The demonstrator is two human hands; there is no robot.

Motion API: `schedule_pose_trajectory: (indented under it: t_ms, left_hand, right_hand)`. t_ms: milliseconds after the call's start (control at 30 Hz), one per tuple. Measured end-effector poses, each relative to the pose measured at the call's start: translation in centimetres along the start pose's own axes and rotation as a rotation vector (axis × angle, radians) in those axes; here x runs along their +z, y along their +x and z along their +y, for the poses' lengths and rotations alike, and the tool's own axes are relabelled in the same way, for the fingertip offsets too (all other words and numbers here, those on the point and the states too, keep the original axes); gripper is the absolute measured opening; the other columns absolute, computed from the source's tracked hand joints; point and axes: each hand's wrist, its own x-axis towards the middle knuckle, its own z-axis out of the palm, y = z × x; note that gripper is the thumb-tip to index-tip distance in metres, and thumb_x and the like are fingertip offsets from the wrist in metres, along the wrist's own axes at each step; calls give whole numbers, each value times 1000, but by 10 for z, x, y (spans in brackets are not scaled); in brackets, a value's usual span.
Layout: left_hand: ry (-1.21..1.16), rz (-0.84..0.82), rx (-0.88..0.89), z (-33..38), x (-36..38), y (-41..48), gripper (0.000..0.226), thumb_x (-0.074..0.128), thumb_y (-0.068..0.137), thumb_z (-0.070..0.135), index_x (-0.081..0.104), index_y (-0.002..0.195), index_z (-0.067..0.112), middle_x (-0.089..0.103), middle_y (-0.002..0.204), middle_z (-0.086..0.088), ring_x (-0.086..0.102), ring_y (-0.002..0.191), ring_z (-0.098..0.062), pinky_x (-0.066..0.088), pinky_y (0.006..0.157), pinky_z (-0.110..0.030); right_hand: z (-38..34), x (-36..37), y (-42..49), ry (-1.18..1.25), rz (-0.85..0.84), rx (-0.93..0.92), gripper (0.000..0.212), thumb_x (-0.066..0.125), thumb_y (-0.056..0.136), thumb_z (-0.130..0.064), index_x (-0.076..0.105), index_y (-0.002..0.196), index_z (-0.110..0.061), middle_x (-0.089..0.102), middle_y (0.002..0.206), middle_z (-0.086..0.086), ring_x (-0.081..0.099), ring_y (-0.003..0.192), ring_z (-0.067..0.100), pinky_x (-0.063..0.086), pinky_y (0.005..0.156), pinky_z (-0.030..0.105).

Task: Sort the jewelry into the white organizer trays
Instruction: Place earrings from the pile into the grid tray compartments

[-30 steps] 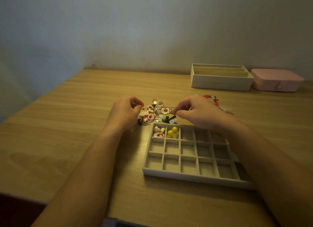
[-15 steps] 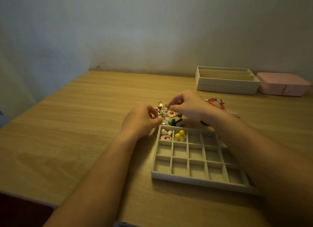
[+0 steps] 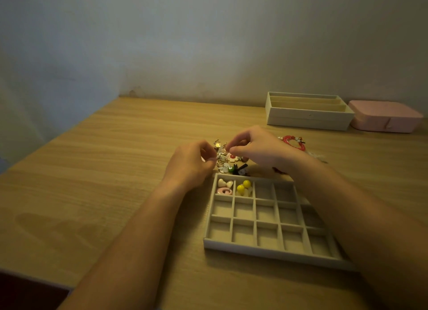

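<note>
**Picking the next piece from the pile**

I see both hands over the pile (image 3: pixel 231 165), which lies mid-tabletop, just past the far edge of the grid tray (image 3: pixel 273 249). The left hand (image 3: pixel 192 163) has curled fingers pinching at the pile's left side. The right hand (image 3: pixel 257 147) pinches something thin above it, too small to name.

Only the tray's two far-left cells are filled: hearts (image 3: pixel 223 184) with a pink ring in the corner cell, yellow beads (image 3: pixel 243 187) beside them. A red bracelet (image 3: pixel 294 143) lies behind the right hand, and a second tray (image 3: pixel 305 118) sits at the tabletop's far right.

I judge the sort barely begun. Next I need a clean separation of one piece, then a drop into an empty cell.
</note>
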Motion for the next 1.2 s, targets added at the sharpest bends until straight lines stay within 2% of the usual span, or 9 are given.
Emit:
schedule_pose_trajectory:
  t_ms: [100,200,333,600,700,800,900,1033,1200]
  left_hand:
    - [-197,57,9,6,-5,-1,13,77,86,20,69,93,28,69,89,9,64,74,-4,51,66,-22]
    - [-450,38,38,19,-11,-5,13,78,85,18,73,96,23,73,89,3,71,77,-12,60,68,-30]
    - [-602,-45,94,35,-15,-11,15,79,83,17,75,97,20,74,89,-1,72,76,-18,59,65,-31]
    - [-524,-231,186,73,-25,-8,25,82,75,18,69,95,15,75,83,-2,73,71,-18,61,65,-34]
    - [-513,-257,191,81,-25,-5,27,80,73,25,67,95,15,75,81,-4,73,72,-18,60,64,-30]
    - [-495,-296,170,82,-17,-2,17,66,90,33,67,101,19,74,83,3,69,73,-12,54,61,-24]
    - [-503,-393,159,82,-8,-5,36,57,89,52,67,110,25,72,91,10,66,82,-7,50,67,-22]
    - [-549,-491,178,79,0,-9,38,76,86,26,60,121,22,75,103,2,70,98,-14,57,87,-36]
    - [-732,-403,153,75,-2,-13,34,74,86,5,62,117,13,74,90,-3,69,82,-15,55,73,-28]
  right_hand:
    - [-7,-6,-11,11,-27,27,19,63,100,-21,72,116,-22,69,97,-9,63,88,5,46,64,12]
    - [-9,-13,-31,76,-29,22,23,62,100,-23,67,122,-29,67,104,-12,65,94,5,48,67,13]
    - [-8,-18,-54,179,-24,5,29,64,99,-26,59,126,-37,67,114,-13,70,93,6,60,75,21]
    - [-4,-28,-80,445,157,-4,26,74,90,-19,67,114,-13,78,86,0,76,79,16,59,65,22]
    - [-2,-33,-89,547,172,11,24,74,88,-17,69,111,-12,78,87,4,75,77,16,58,64,22]
    - [0,-37,-95,580,186,26,22,70,91,-13,67,113,-11,78,91,7,74,77,17,59,66,24]
    - [6,-37,-100,627,235,65,27,70,91,-12,63,118,-13,78,91,7,74,79,21,62,74,34]
    - [9,-36,-102,649,325,69,29,72,90,-15,63,118,-16,78,91,6,75,86,25,63,78,40]
    - [9,-31,-102,648,339,35,20,71,91,-14,70,111,-14,76,91,16,69,76,22,60,76,41]
